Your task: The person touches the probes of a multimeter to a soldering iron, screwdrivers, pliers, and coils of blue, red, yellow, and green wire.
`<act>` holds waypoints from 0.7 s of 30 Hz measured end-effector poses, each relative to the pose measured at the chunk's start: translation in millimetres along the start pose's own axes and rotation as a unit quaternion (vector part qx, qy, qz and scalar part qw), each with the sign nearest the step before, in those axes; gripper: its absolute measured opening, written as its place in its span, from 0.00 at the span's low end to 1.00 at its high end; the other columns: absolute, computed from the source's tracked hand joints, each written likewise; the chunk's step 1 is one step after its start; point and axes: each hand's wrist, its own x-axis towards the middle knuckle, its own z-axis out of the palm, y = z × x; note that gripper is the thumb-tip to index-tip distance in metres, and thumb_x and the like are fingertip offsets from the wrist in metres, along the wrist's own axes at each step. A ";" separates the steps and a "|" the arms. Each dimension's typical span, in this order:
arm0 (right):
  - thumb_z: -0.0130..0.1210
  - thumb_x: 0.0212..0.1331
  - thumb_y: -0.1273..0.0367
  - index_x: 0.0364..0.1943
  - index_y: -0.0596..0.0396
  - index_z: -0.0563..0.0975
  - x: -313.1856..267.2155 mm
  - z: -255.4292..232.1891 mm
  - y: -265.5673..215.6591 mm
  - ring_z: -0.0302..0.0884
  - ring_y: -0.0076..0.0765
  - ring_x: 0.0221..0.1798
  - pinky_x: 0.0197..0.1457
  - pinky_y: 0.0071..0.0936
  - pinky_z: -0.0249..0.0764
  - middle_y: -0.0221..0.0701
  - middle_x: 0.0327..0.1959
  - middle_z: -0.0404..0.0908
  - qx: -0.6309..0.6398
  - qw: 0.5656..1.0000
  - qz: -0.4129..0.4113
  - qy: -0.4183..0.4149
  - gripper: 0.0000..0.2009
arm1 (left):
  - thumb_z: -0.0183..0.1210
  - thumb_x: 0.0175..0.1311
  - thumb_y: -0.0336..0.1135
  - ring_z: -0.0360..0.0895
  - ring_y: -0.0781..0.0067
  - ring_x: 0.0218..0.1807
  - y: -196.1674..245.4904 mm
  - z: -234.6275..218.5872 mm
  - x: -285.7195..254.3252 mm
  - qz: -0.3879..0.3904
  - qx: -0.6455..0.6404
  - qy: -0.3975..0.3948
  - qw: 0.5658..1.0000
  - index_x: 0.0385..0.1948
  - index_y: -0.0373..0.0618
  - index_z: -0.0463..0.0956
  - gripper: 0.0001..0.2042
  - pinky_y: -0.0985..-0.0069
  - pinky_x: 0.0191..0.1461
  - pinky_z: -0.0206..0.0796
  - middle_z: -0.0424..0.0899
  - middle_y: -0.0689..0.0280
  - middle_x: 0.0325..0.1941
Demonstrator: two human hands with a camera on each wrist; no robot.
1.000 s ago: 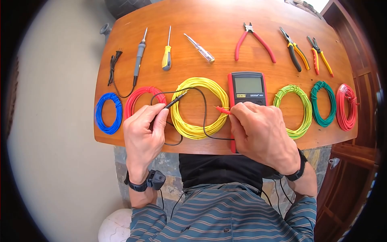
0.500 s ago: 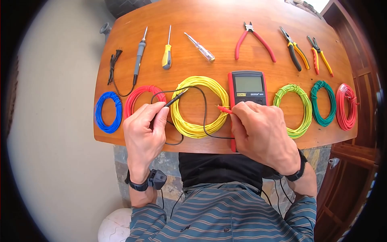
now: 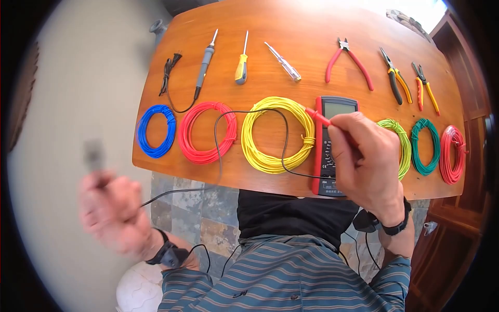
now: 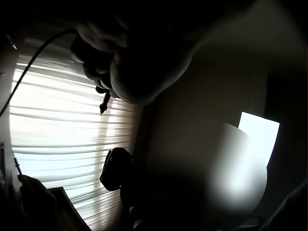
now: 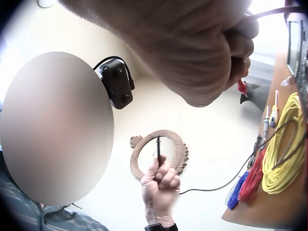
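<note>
1. The right wrist view shows the left hand (image 3: 110,213) pinching the black probe (image 5: 159,150), tip upward; the head view blurs this grip. Only the right wrist view shows a round wall ornament (image 5: 135,159) behind that hand.
2. The right hand (image 3: 370,161) pinches the red probe (image 3: 318,117), its tip by the yellow coil's (image 3: 252,155) upper rim; contact is unclear. The meter (image 3: 327,151) lies beneath and beside this grip.
3. The left hand is outside the table's (image 3: 171,165) edge, with open room around it; the black lead (image 3: 286,139) runs from it across to the meter. The right hand is over the near edge, between the yellow and yellow-green (image 3: 404,151) coils.
4. Earlier, the left hand held the black probe's tip at the yellow coil; now it is well apart. The meter's dial area, formerly covered, shows beside the right grip.
</note>
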 end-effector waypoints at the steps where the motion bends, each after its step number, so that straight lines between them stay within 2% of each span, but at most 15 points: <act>1: 0.62 0.62 0.81 0.38 0.63 0.80 2.2 -2.6 -2.2 0.80 0.50 0.26 0.28 0.37 0.73 0.42 0.29 0.82 0.000 1.000 -0.009 0.002 0.03 | 0.48 0.85 0.35 0.55 0.86 0.20 18.0 -6.6 1.6 0.021 -0.053 0.019 0.998 0.55 0.30 0.75 0.15 0.80 0.24 0.44 0.63 0.75 0.23; 3: 0.62 0.64 0.80 0.38 0.63 0.80 4.9 -6.4 -8.7 0.78 0.43 0.23 0.27 0.31 0.71 0.40 0.28 0.80 0.012 0.999 0.017 0.032 0.03 | 0.47 0.85 0.36 0.56 0.85 0.18 56.3 -26.5 1.3 0.064 -0.189 0.037 0.979 0.52 0.32 0.72 0.13 0.81 0.23 0.46 0.60 0.75 0.21; 4: 0.62 0.67 0.80 0.39 0.63 0.80 5.2 -3.9 -7.8 0.73 0.28 0.21 0.26 0.24 0.65 0.34 0.26 0.77 0.020 0.997 -0.007 0.070 0.02 | 0.47 0.85 0.36 0.56 0.85 0.18 76.9 -41.2 -2.8 0.105 -0.218 0.036 0.970 0.50 0.34 0.71 0.12 0.81 0.23 0.47 0.61 0.74 0.21; 5: 0.62 0.67 0.80 0.39 0.63 0.80 5.2 -5.7 -10.9 0.73 0.28 0.21 0.26 0.24 0.65 0.34 0.26 0.77 0.022 0.997 -0.008 0.069 0.02 | 0.47 0.85 0.36 0.57 0.85 0.18 97.7 -55.1 -9.4 0.145 -0.246 0.033 0.958 0.47 0.36 0.71 0.11 0.82 0.23 0.47 0.62 0.74 0.21; 7: 0.60 0.71 0.78 0.40 0.63 0.79 4.1 -11.3 -19.6 0.67 0.18 0.22 0.26 0.21 0.61 0.29 0.25 0.75 0.098 0.987 0.064 0.109 0.02 | 0.43 0.86 0.36 0.57 0.84 0.19 136.9 -72.7 -27.8 0.258 -0.264 0.032 0.929 0.45 0.35 0.71 0.13 0.78 0.25 0.49 0.60 0.74 0.21; 8: 0.56 0.76 0.75 0.45 0.62 0.78 3.8 -11.8 -20.3 0.66 0.14 0.26 0.30 0.17 0.60 0.24 0.28 0.75 0.110 0.986 0.065 0.104 0.03 | 0.43 0.86 0.36 0.57 0.84 0.19 143.9 -63.9 -30.3 0.257 -0.261 0.032 0.930 0.45 0.35 0.71 0.13 0.78 0.25 0.49 0.60 0.74 0.21; 9: 0.51 0.81 0.73 0.50 0.60 0.78 3.5 -12.3 -20.9 0.64 0.11 0.30 0.33 0.13 0.58 0.19 0.30 0.74 0.122 0.985 0.065 0.099 0.06 | 0.51 0.82 0.37 0.58 0.83 0.17 148.7 -52.6 -35.5 0.323 -0.184 0.077 0.925 0.39 0.39 0.73 0.11 0.78 0.22 0.51 0.62 0.74 0.19; 11: 0.51 0.81 0.73 0.49 0.60 0.77 12.2 -7.5 -24.4 0.65 0.11 0.30 0.33 0.14 0.58 0.20 0.30 0.74 0.166 0.978 0.049 0.115 0.06 | 0.58 0.78 0.39 0.59 0.82 0.16 148.9 -51.0 -40.6 0.387 -0.104 0.122 0.908 0.33 0.44 0.75 0.12 0.78 0.18 0.53 0.65 0.74 0.17; 13: 0.53 0.79 0.73 0.47 0.60 0.77 21.2 -0.8 -26.8 0.65 0.11 0.29 0.31 0.16 0.59 0.21 0.29 0.74 0.181 0.976 0.031 0.115 0.05 | 0.46 0.84 0.35 0.56 0.85 0.20 132.5 -66.9 -49.2 0.267 -0.152 0.064 0.949 0.46 0.35 0.71 0.11 0.81 0.26 0.49 0.60 0.75 0.22; 14: 0.55 0.77 0.74 0.46 0.60 0.77 25.6 5.8 -32.1 0.67 0.14 0.27 0.29 0.19 0.60 0.23 0.26 0.75 0.154 0.986 0.037 0.057 0.03 | 0.49 0.80 0.33 0.60 0.84 0.21 114.7 -65.3 -49.7 0.202 -0.099 0.124 0.966 0.47 0.34 0.72 0.09 0.84 0.25 0.51 0.63 0.74 0.23; 16: 0.58 0.71 0.78 0.42 0.61 0.76 31.7 26.3 -30.8 0.71 0.27 0.22 0.27 0.27 0.64 0.31 0.23 0.76 0.114 0.993 0.009 -0.032 0.02 | 0.58 0.71 0.25 0.63 0.83 0.25 52.8 -35.8 -41.2 0.108 0.172 0.216 0.955 0.55 0.30 0.74 0.14 0.88 0.26 0.55 0.70 0.72 0.27; 17: 0.59 0.68 0.79 0.41 0.61 0.75 32.3 39.4 -27.2 0.73 0.37 0.20 0.26 0.32 0.66 0.35 0.21 0.76 0.102 0.993 -0.024 -0.063 0.04 | 0.61 0.66 0.21 0.66 0.84 0.28 25.8 -25.9 -37.4 0.045 0.198 0.138 0.969 0.57 0.30 0.76 0.17 0.88 0.30 0.58 0.75 0.70 0.30; 18: 0.59 0.66 0.79 0.37 0.62 0.73 34.5 44.5 -32.1 0.76 0.55 0.22 0.28 0.42 0.70 0.44 0.22 0.78 0.064 0.990 -0.014 -0.121 0.05 | 0.61 0.69 0.21 0.70 0.83 0.31 0.9 -18.1 -32.4 -0.006 0.270 0.121 0.955 0.53 0.32 0.79 0.13 0.86 0.33 0.62 0.78 0.70 0.33; 20: 0.58 0.67 0.76 0.36 0.62 0.72 34.3 61.8 -30.4 0.76 0.58 0.24 0.29 0.45 0.71 0.45 0.23 0.78 0.025 0.985 -0.019 -0.169 0.06 | 0.62 0.73 0.23 0.76 0.82 0.35 -42.6 4.0 -21.5 -0.120 0.333 0.069 0.933 0.48 0.35 0.84 0.07 0.82 0.39 0.69 0.84 0.68 0.36; 21: 0.58 0.68 0.74 0.35 0.62 0.71 34.1 70.3 -28.6 0.77 0.62 0.25 0.29 0.48 0.71 0.47 0.23 0.79 -0.014 0.977 -0.023 -0.212 0.07 | 0.63 0.73 0.23 0.76 0.81 0.35 -60.6 9.5 -17.4 -0.103 0.341 0.032 0.934 0.47 0.35 0.84 0.06 0.81 0.39 0.69 0.85 0.68 0.37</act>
